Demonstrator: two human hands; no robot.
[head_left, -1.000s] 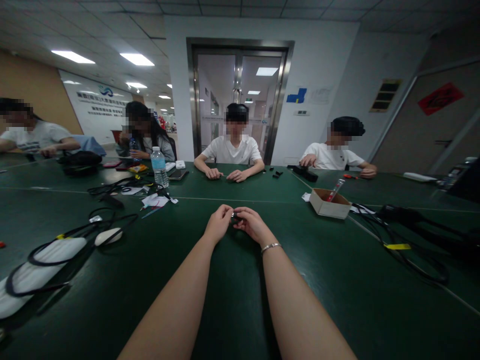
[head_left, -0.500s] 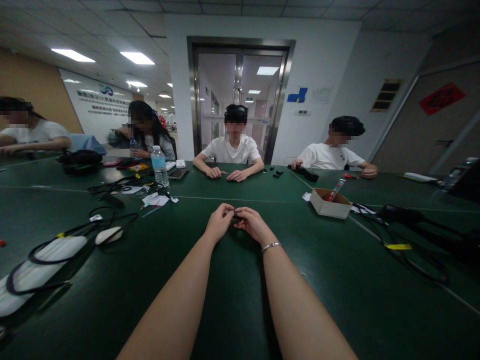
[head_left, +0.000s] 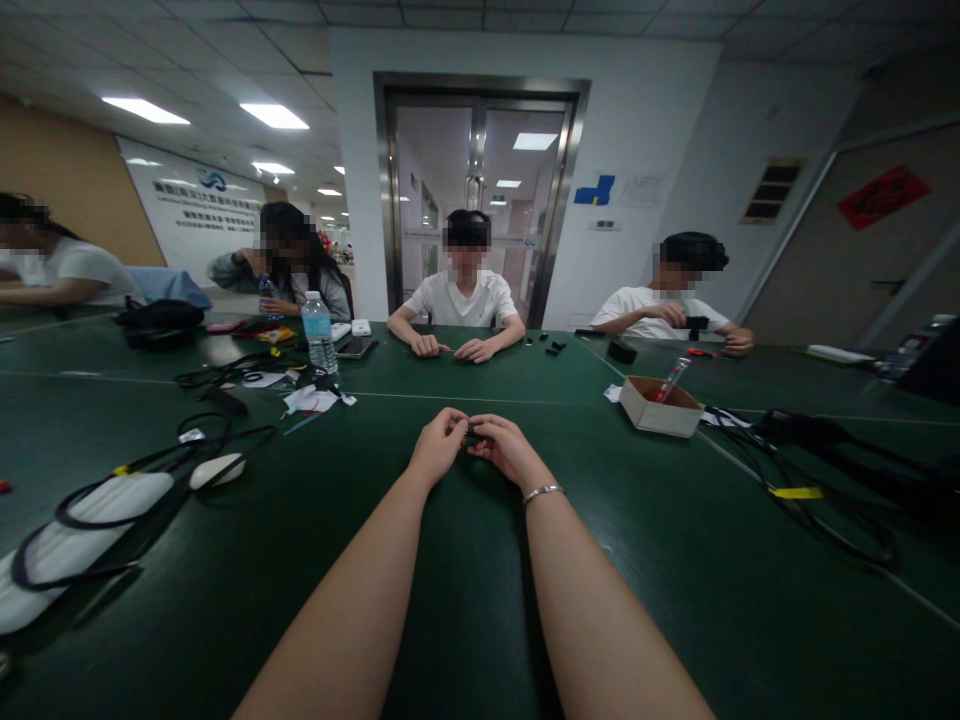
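Note:
My left hand [head_left: 441, 440] and my right hand [head_left: 504, 445] meet over the middle of the green table [head_left: 480, 560]. Between their fingertips is a small dark piece [head_left: 471, 430], mostly covered by the fingers, so its kind does not show. Both hands are closed, thumbs and fingers pinched on it from either side. A silver bracelet [head_left: 543, 493] circles my right wrist.
Right of my hands stands an open cardboard box [head_left: 660, 412] with a tube inside. To the left are a water bottle [head_left: 320, 335], black cables [head_left: 217, 440] and a white mouse [head_left: 217, 471]. Several people sit around the table; small black pieces [head_left: 555, 347] lie near the far side.
My hands have hardly moved. The person at the far right has lifted a black block off the table, and the person at the far left has leaned left.

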